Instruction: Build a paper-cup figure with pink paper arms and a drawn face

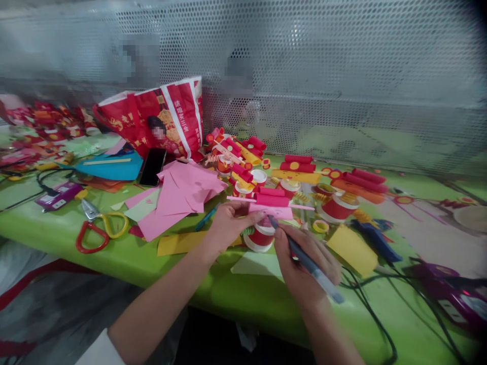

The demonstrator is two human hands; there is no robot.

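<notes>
My left hand grips the left side of a paper figure, with its thumb across the pink front. The figure has a pink paper roll, red rolls stacked on top and a pale pink strip sticking out on both sides. It stands on a red and white paper cup. In my right hand is a dark grey pen, its tip at the pink front of the figure. Similar figures on cups stand behind, among them one with an orange roll. Green coiled paper beside the cup is partly hidden by my left hand.
Scissors, pink paper sheets, a phone and a red bag are on the left. To the right lie yellow paper, a dark blue tool, black cables and a purple power strip. Perforated metal stands behind.
</notes>
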